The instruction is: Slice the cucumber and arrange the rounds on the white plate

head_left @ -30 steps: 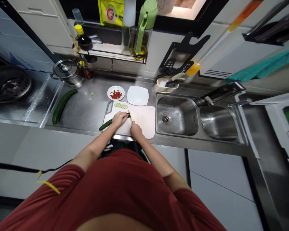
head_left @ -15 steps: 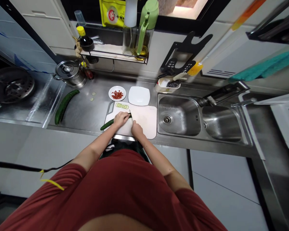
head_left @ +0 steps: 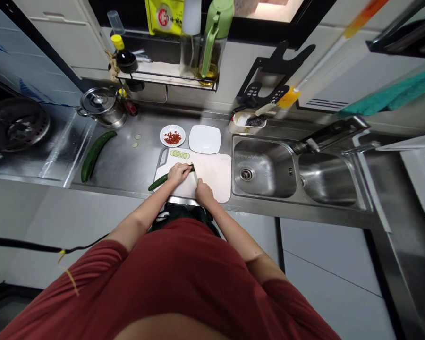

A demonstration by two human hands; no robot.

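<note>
Head view: cucumber [head_left: 158,182] protrudes on both sides of left hand [head_left: 177,174].

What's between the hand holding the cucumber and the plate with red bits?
A row of thin green slices on the white board lies between the left hand and that plate, in the head view.

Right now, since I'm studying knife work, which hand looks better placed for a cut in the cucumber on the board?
Probably the right hand: it holds the knife at one end of the cucumber, which the left hand holds.
</note>
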